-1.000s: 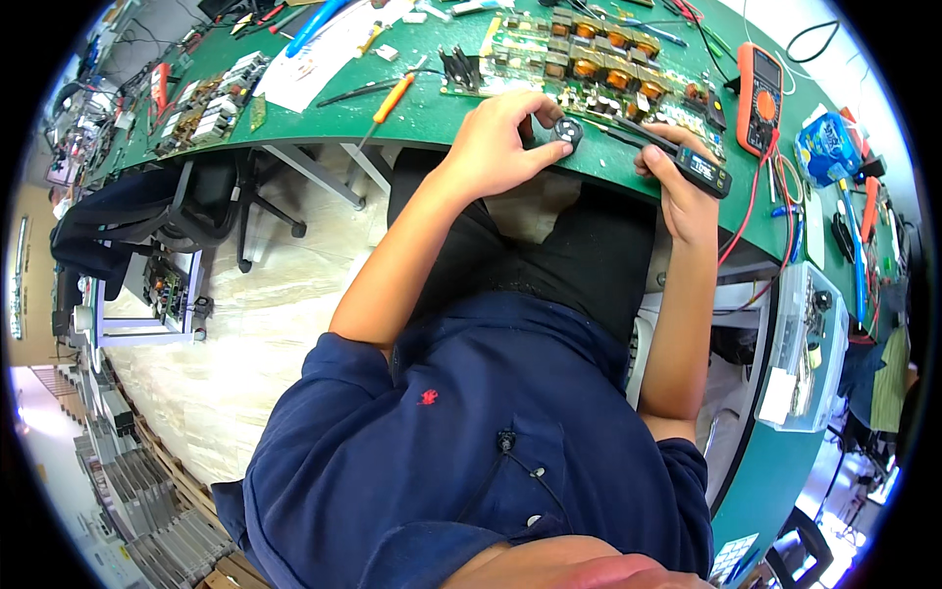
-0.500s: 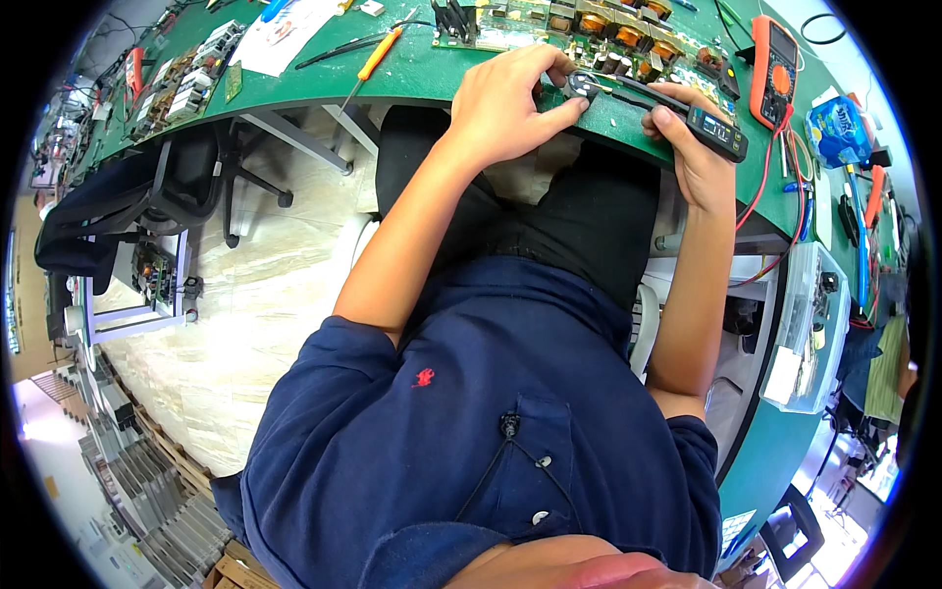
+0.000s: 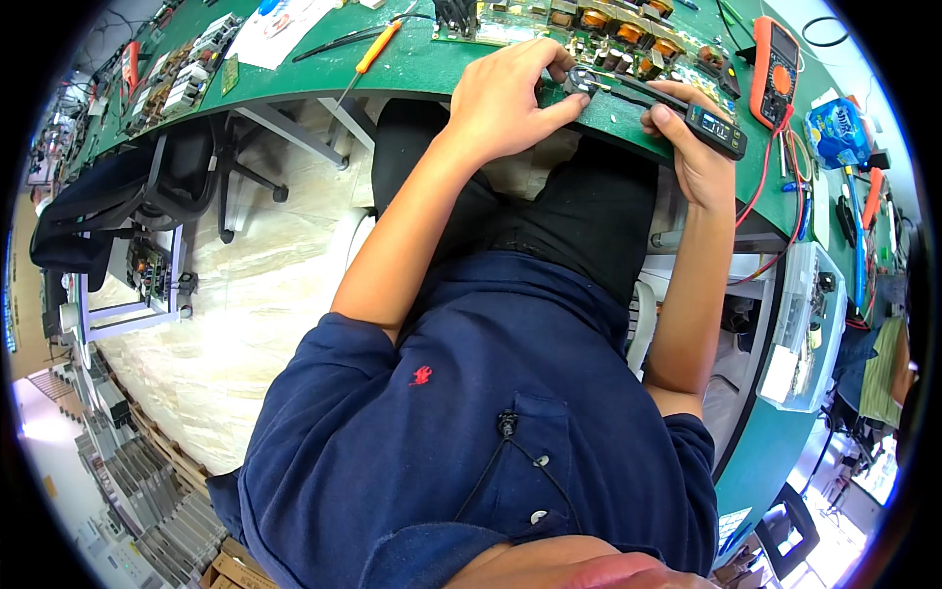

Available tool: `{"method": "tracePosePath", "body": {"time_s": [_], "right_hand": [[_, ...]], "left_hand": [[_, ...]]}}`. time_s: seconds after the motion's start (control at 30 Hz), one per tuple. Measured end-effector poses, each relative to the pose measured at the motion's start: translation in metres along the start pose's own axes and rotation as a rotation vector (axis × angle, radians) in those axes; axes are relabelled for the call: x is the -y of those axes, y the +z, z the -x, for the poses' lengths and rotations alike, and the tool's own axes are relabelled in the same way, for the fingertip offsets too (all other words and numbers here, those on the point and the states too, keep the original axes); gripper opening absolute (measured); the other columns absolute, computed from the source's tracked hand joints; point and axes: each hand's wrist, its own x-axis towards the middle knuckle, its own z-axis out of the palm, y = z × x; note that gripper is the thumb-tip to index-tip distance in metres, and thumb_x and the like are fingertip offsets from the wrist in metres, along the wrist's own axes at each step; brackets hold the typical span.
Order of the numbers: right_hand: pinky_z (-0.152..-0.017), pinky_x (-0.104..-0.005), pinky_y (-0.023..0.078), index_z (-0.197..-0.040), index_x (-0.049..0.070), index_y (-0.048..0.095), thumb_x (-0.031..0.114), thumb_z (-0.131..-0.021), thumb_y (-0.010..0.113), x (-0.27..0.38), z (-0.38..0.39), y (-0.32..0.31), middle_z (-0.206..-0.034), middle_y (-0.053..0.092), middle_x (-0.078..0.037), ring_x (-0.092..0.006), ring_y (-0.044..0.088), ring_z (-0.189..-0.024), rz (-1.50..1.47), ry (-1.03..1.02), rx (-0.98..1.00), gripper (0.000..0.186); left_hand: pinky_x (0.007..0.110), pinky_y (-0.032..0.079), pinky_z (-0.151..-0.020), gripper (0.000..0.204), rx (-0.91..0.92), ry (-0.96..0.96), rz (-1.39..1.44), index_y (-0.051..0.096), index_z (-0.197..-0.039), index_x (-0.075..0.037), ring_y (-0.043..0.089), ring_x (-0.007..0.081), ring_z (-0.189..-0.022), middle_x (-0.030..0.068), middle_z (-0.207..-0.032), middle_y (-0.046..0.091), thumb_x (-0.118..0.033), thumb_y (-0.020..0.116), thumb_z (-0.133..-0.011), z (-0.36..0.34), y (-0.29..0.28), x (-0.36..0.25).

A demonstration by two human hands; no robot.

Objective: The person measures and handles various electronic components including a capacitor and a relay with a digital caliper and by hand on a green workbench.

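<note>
1. The left hand (image 3: pixel 505 103) is closed on a small round black part (image 3: pixel 581 79); the thumb and the fingers pinch it from two sides.
2. This black part is near the front edge of the green table (image 3: pixel 432 83), in front of the circuit board (image 3: pixel 613 39) with the copper-coloured coils. Whether it also touches the table, I cannot tell.
3. The right hand (image 3: pixel 695 142) is closed around a black tweezer-shaped meter (image 3: pixel 718 133), which has a small lit display at its rear end.
4. The thin arms of this meter point left, to the black part. Their tips are very near to it, but I cannot tell if they touch it.
5. On the left side of the board lies a screwdriver (image 3: pixel 378 47) with an orange handle.
6. To the right of the right hand lies an orange-red multimeter (image 3: pixel 775 74), and a blue packet (image 3: pixel 837 133) is just beyond it.
</note>
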Motion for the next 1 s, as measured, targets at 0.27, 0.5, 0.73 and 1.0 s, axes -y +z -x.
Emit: {"method": "tracePosePath", "body": {"time_s": [0.27,0.5,0.73,1.0], "right_hand": [[-0.073,-0.0236,0.054,-0.108,-0.004,0.065,0.009,-0.082,0.073,-0.0011,-0.0010,0.0000,-0.085,0.068,-0.008,-0.0132,0.066,-0.077,-0.015,0.003,0.012,0.030],[-0.073,-0.0247,0.055,-0.107,-0.003,0.065,0.007,-0.082,0.073,-0.0028,-0.0005,-0.0008,-0.087,0.069,-0.009,-0.0144,0.067,-0.077,-0.020,0.014,-0.020,0.028],[-0.073,-0.0248,0.055,-0.107,-0.004,0.065,0.006,-0.082,0.073,-0.0046,-0.0014,-0.0008,-0.087,0.069,-0.010,-0.0145,0.067,-0.076,-0.030,0.009,-0.019,0.028],[-0.073,-0.0247,0.055,-0.107,-0.003,0.066,0.006,-0.081,0.074,-0.0047,-0.0013,-0.0011,-0.087,0.069,-0.010,-0.0145,0.067,-0.076,-0.021,0.016,-0.029,0.028]], "left_hand": [[0.033,0.048,-0.064,0.031,-0.009,0.021,0.003,0.059,-0.094,-0.012,0.058,0.0189,-0.069,-0.0005,-0.084,0.063,-0.031,0.074,-0.075,0.0001,0.0012,0.0025],[0.033,0.048,-0.064,0.031,-0.002,0.009,-0.009,0.060,-0.095,-0.012,0.058,0.0187,-0.070,-0.0006,-0.084,0.063,-0.031,0.074,-0.076,0.0004,0.0013,0.0015],[0.032,0.047,-0.063,0.030,-0.004,0.015,-0.004,0.060,-0.095,-0.012,0.058,0.0182,-0.069,-0.0007,-0.083,0.063,-0.030,0.074,-0.076,0.0003,0.0011,0.0021],[0.032,0.047,-0.062,0.031,-0.018,0.035,-0.005,0.059,-0.095,-0.012,0.057,0.0183,-0.068,-0.0007,-0.083,0.062,-0.030,0.074,-0.076,0.0002,0.0018,0.0027]]}}
